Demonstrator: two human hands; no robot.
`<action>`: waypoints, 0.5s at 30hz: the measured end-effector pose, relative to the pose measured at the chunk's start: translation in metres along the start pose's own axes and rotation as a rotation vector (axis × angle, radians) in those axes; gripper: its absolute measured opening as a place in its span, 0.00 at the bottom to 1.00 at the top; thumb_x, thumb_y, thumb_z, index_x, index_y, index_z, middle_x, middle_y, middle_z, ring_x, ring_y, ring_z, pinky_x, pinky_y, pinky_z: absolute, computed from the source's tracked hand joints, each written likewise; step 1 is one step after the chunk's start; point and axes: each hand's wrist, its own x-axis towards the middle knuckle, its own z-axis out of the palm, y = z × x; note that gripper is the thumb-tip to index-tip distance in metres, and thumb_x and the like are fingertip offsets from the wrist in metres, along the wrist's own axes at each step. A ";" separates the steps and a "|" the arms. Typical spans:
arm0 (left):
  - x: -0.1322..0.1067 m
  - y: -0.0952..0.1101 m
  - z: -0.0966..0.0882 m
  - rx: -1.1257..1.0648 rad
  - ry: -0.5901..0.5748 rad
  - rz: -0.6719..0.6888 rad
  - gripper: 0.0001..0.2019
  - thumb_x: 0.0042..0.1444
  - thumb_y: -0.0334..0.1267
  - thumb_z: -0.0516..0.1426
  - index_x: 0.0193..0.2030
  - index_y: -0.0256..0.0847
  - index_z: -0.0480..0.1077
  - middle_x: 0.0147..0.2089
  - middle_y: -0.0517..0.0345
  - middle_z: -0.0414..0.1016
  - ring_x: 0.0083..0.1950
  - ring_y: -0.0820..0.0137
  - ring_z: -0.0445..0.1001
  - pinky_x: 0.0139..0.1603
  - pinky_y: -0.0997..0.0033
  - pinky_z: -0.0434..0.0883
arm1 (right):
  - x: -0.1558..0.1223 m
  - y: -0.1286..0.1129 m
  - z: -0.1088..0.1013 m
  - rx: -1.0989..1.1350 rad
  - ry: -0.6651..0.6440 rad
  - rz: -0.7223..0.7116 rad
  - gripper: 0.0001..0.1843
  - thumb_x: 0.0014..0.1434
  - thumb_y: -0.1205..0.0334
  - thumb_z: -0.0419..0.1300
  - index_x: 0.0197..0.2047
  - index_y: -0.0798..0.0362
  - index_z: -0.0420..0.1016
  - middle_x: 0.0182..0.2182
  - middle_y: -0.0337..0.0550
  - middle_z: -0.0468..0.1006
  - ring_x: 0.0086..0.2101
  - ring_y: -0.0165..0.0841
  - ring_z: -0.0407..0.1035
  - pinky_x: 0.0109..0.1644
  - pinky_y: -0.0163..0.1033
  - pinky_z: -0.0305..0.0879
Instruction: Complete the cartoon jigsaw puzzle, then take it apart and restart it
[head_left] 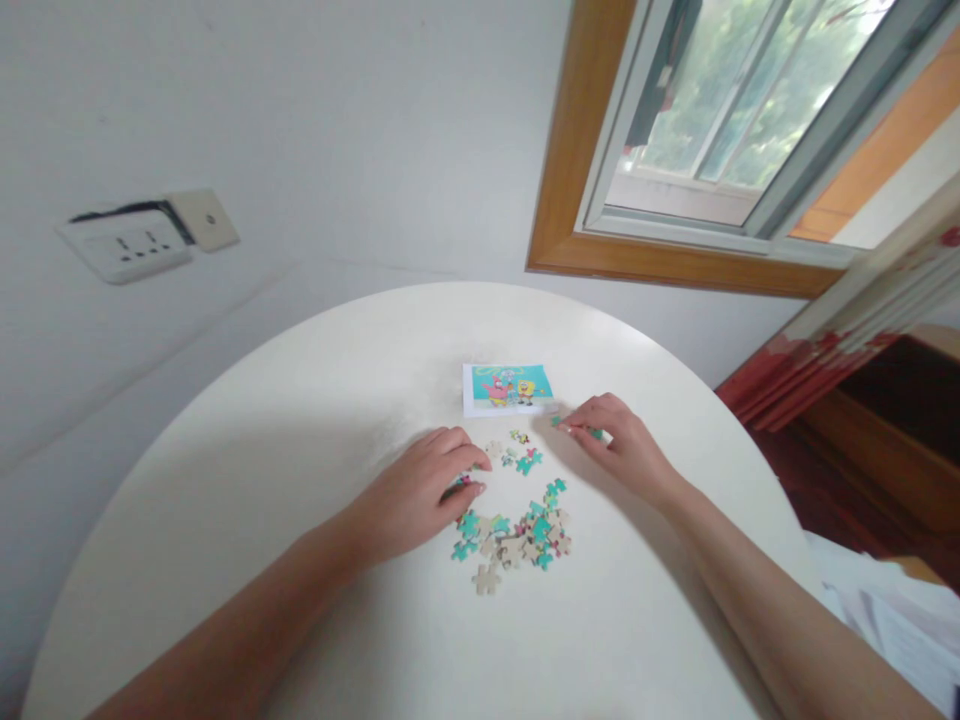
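A heap of small jigsaw pieces (pixel 517 535), teal and beige, lies on the round white table (pixel 300 420). My left hand (pixel 420 490) rests knuckles-up just left of the heap, fingers curled over a colourful piece at its fingertips. My right hand (pixel 619 440) lies to the right, fingers pinched on a teal piece near the corner of a small cartoon reference picture (pixel 508 388). A few loose pieces (pixel 521 455) sit between the two hands.
A white wall with a power socket (pixel 124 245) rises behind the table. A wood-framed window (pixel 720 130) is at the upper right, with a red-and-white curtain (pixel 847 330) below it. White papers (pixel 892 620) lie past the table's right edge.
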 end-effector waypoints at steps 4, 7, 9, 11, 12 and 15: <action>0.001 0.000 0.000 -0.002 0.015 0.007 0.09 0.60 0.35 0.52 0.45 0.43 0.70 0.43 0.52 0.69 0.47 0.63 0.67 0.49 0.63 0.65 | -0.002 -0.012 0.005 -0.024 -0.222 -0.140 0.14 0.59 0.66 0.56 0.46 0.48 0.78 0.37 0.45 0.77 0.39 0.36 0.67 0.46 0.44 0.61; 0.001 0.000 0.000 -0.008 0.019 0.010 0.09 0.60 0.35 0.52 0.45 0.42 0.71 0.43 0.52 0.69 0.47 0.63 0.67 0.49 0.64 0.65 | -0.003 -0.014 0.002 -0.023 -0.269 -0.156 0.16 0.59 0.67 0.56 0.48 0.46 0.77 0.37 0.45 0.76 0.39 0.36 0.66 0.46 0.44 0.60; 0.002 0.000 0.000 -0.006 0.017 0.008 0.09 0.61 0.35 0.52 0.45 0.42 0.71 0.43 0.52 0.69 0.47 0.63 0.67 0.49 0.64 0.65 | -0.003 -0.016 0.001 -0.007 -0.273 -0.143 0.16 0.59 0.67 0.56 0.49 0.45 0.76 0.37 0.44 0.75 0.39 0.36 0.66 0.46 0.44 0.60; 0.002 0.000 0.000 -0.003 0.011 0.007 0.09 0.61 0.35 0.52 0.45 0.42 0.71 0.43 0.52 0.69 0.47 0.63 0.67 0.50 0.64 0.64 | -0.004 -0.018 0.003 -0.004 -0.258 -0.125 0.16 0.61 0.64 0.56 0.51 0.45 0.75 0.36 0.45 0.74 0.39 0.36 0.65 0.46 0.44 0.60; 0.002 0.000 0.001 -0.001 0.005 0.006 0.09 0.61 0.36 0.52 0.45 0.42 0.71 0.44 0.52 0.69 0.47 0.63 0.67 0.50 0.64 0.64 | -0.004 -0.020 0.006 -0.014 -0.245 -0.114 0.15 0.61 0.62 0.56 0.51 0.45 0.75 0.37 0.45 0.73 0.39 0.36 0.64 0.47 0.45 0.60; 0.002 -0.001 0.001 0.004 0.000 0.000 0.09 0.61 0.36 0.51 0.46 0.43 0.70 0.43 0.52 0.69 0.48 0.63 0.67 0.50 0.63 0.64 | -0.004 -0.025 0.019 -0.053 -0.215 -0.087 0.15 0.60 0.57 0.58 0.50 0.47 0.75 0.39 0.47 0.70 0.41 0.38 0.62 0.47 0.46 0.59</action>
